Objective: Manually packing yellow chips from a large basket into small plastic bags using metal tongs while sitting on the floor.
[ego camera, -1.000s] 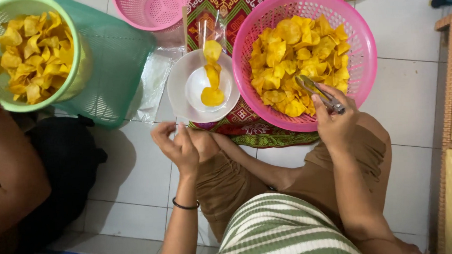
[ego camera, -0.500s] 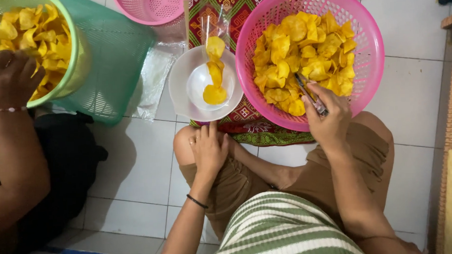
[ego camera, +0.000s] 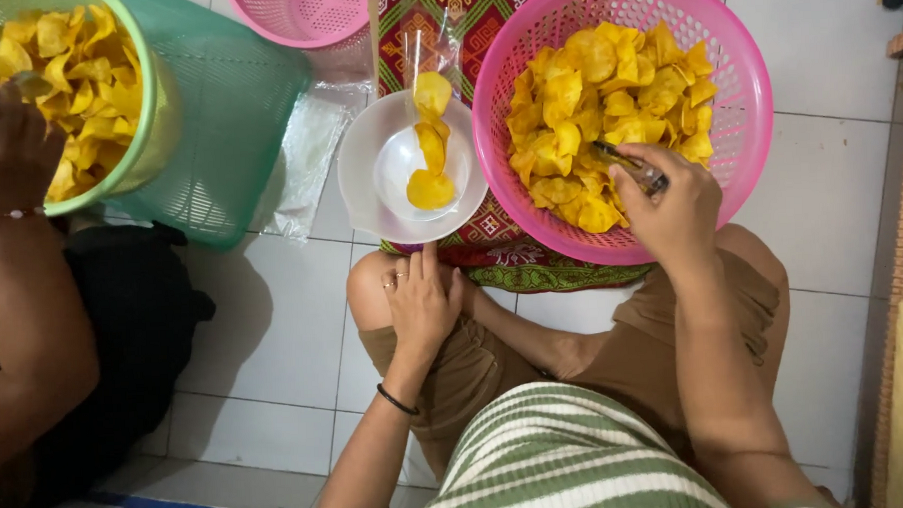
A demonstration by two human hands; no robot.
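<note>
Head view: right hand [ego camera: 675,201] clenches metal tongs [ego camera: 631,166] in the pink basket [ego camera: 747,123] of yellow chips [ego camera: 607,118], picking; left hand [ego camera: 421,300], released, rests on knee below it. Next needs one chip pinched.

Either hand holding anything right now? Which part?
The right hand grips metal tongs by the handle end, tips in the pink basket of chips. The left hand holds nothing; it rests on the knee.

Left hand [ego camera: 422,303] flat, fingers together, resting on left knee, right hand [ego camera: 670,198] reaching forward, fingers curled shut
</note>
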